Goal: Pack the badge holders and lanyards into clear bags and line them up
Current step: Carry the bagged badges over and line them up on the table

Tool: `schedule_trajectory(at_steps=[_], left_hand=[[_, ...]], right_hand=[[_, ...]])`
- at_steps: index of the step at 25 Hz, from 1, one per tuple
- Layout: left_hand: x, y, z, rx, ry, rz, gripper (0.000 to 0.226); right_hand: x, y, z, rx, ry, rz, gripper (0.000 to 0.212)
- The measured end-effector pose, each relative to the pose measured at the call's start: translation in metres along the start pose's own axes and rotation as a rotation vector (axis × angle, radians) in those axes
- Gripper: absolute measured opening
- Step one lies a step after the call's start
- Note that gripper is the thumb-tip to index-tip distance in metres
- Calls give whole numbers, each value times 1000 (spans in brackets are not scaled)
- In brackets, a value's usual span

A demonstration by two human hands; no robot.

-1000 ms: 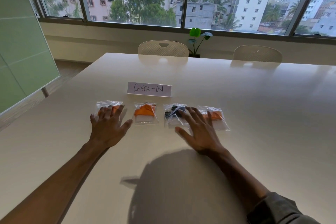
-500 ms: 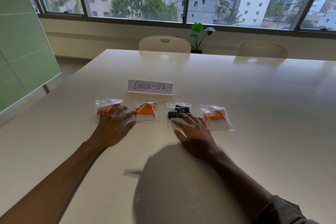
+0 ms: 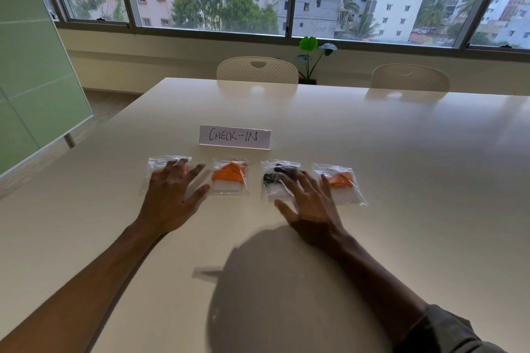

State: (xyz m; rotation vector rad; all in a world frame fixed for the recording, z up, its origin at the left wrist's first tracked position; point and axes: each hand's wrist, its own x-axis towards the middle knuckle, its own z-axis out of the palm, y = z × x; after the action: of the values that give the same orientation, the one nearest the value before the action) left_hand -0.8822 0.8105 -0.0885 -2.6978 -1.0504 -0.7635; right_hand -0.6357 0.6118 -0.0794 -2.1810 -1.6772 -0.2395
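Lying in one row just in front of the CHECK-IN sign (image 3: 234, 137) were four clear bags on the table (image 3: 401, 180). Left hand (image 3: 172, 198) lay flat, fingers spread, on the leftmost bag (image 3: 160, 165). Right hand (image 3: 309, 203), fingers straight, rested on the black-lanyard bag (image 3: 272, 178), third along. Neither hand gripped anything. Second bag (image 3: 230, 178) and rightmost bag (image 3: 341, 182), both orange inside, lay untouched.

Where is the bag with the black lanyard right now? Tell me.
In the head view, the bag with the black lanyard lies third from the left in the row, below the CHECK-IN sign's right end, with the right hand's fingers over it.
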Motion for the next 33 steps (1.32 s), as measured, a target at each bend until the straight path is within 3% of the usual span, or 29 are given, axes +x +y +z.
schedule_trajectory(at_steps=[3,5,8,20,24,28,33], left_hand=[[-6,-6,-6,101,75,-192,39],[-8,-10,-5,48,56,-273,34],[-4,-14,-1,-24,48,-242,35],[2,-21,5,-48,22,-187,40],[1,-20,1,20,-3,-144,44],[1,-7,-5,50,-2,37,49],[-2,8,-2,-169,-75,267,42]], right_hand=[[-3,27,-9,-112,194,145,56],[-7,47,-14,-152,168,242,55],[-7,60,-10,-121,45,287,55],[-2,65,-6,-64,-10,344,51],[-4,61,-8,-89,69,277,58],[-2,44,-12,3,210,54,49],[-7,17,-4,91,33,-100,47]])
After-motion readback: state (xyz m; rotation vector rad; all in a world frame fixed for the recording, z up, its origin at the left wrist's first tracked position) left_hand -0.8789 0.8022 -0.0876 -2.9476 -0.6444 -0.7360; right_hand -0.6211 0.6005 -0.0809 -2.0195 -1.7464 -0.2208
